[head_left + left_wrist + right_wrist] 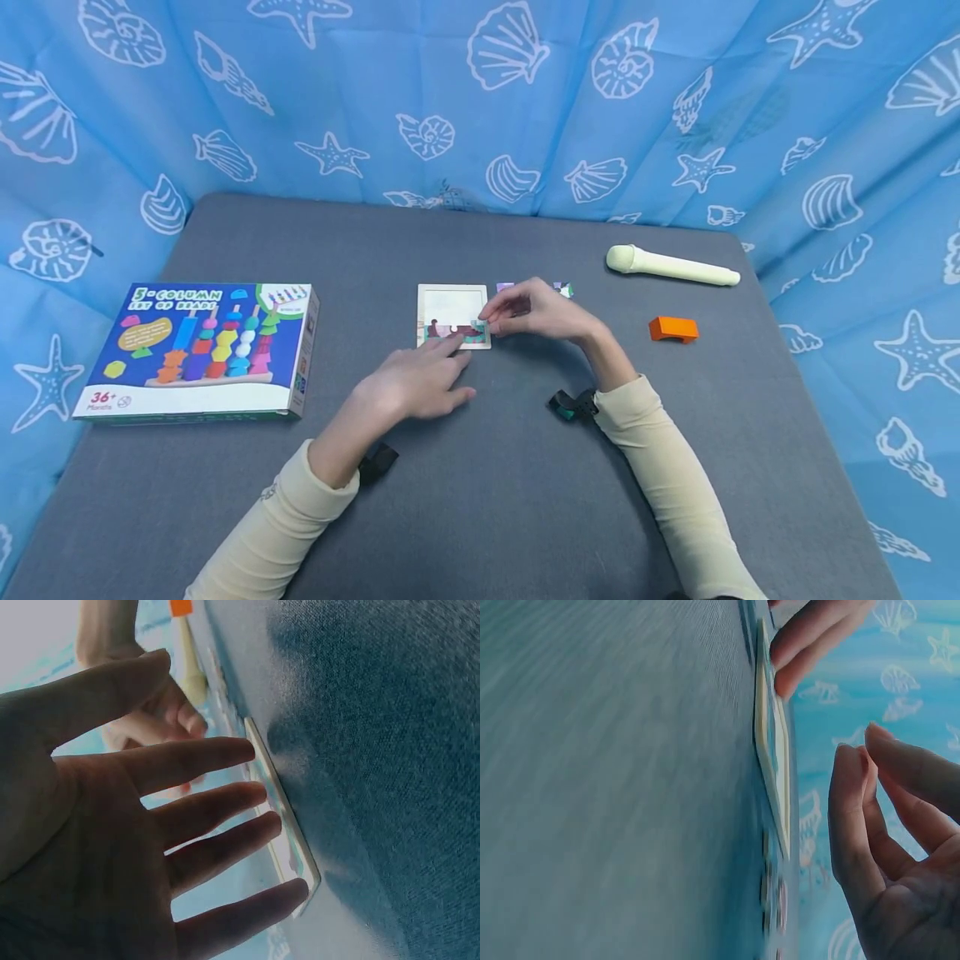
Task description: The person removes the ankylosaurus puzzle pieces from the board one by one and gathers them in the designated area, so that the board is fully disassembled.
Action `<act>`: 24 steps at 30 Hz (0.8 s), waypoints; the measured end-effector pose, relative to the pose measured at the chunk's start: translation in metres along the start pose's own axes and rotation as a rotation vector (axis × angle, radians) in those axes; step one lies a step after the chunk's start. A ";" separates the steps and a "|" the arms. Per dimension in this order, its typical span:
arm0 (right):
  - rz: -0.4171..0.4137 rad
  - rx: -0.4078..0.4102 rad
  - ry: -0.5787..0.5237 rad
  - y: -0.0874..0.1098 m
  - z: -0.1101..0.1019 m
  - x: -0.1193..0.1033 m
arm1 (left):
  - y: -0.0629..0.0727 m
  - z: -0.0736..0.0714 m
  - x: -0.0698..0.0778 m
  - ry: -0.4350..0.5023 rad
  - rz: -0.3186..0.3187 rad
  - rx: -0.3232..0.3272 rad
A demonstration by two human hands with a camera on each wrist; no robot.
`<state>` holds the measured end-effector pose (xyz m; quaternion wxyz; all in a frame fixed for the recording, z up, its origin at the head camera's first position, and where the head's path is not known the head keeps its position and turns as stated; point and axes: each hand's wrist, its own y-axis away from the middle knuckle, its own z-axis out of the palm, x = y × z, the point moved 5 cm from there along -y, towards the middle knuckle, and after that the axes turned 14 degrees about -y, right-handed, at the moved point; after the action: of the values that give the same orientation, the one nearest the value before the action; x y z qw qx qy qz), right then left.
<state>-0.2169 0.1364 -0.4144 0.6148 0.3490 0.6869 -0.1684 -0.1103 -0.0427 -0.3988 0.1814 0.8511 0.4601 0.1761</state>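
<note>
Free room lies behind the puzzle frame [456, 307], while the bead box [195, 350] obstructs the left.

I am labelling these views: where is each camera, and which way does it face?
Head: worn there, facing forward and down at the tray; left hand, right hand, sleeves show.
Left wrist: worn there, facing tray past left hand; right hand beyond.
Right wrist: worn there, facing tray past right hand; left hand at top.
Wrist views share the tray.
</note>
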 end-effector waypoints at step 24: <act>0.062 -0.077 0.182 -0.076 0.040 -0.009 | 0.000 0.006 0.008 0.016 -0.010 -0.036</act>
<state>-0.2399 0.0543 -0.4279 0.5678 0.3600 0.7347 -0.0902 -0.1038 -0.0371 -0.4026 0.1938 0.8440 0.4625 0.1901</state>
